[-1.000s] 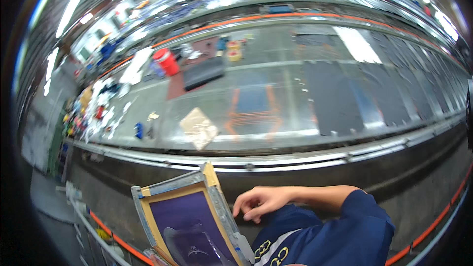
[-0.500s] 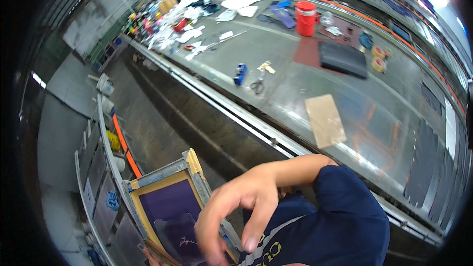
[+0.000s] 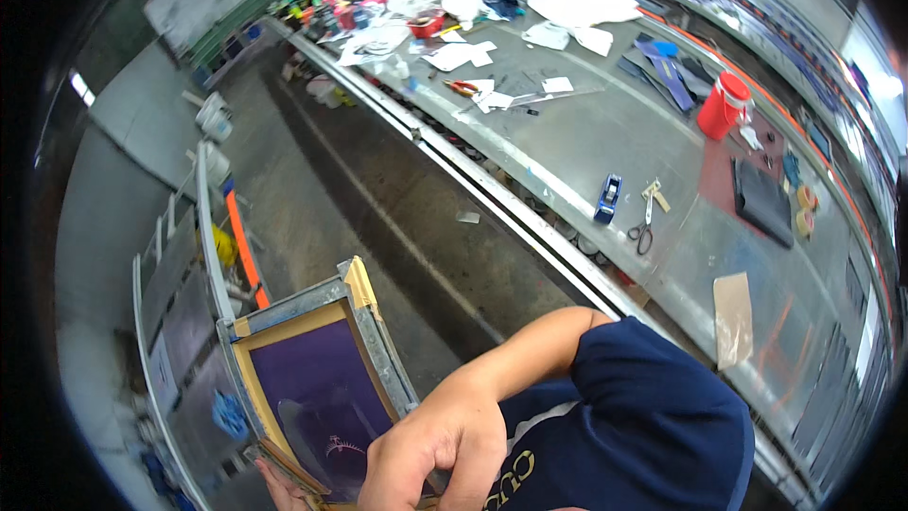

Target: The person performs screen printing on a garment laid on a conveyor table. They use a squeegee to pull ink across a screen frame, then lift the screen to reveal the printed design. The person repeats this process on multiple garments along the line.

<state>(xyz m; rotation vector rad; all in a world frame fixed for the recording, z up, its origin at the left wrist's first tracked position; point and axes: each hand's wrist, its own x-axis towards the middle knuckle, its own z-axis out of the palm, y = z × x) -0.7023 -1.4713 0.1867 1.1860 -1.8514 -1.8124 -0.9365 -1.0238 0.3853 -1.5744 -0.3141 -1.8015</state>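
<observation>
A screen-printing frame (image 3: pixel 386 374) with a grey metal border and dark purple mesh tilts in front of me at lower left. Tan tape covers its upper corner, and a small pale motif shows on the mesh. My left hand (image 3: pixel 279 490), mostly cut off by the lower edge, has its fingers closed against a brown wooden strip (image 3: pixel 295 469) at the frame's lower left. Over the frame's lower right side hangs my right hand (image 3: pixel 440 449), knuckles up and fingers bent down. Its fingertips lie beyond the picture's edge, so whether they grip anything is hidden.
To the right runs a long metal-edged table (image 3: pixel 605 123) bearing a blue tape dispenser (image 3: pixel 609 199), scissors (image 3: pixel 642 234), brown card (image 3: pixel 732 320), red jug (image 3: pixel 724 106) and black folded item (image 3: pixel 762 202). A metal rack (image 3: pixel 210 227) with a blue cloth (image 3: pixel 229 414) stands left.
My view has turned left, so the table things sit farther right. My right hand has moved down toward the frame's lower side, its fingertips leaving the picture. The left hand stays by the wooden strip.
</observation>
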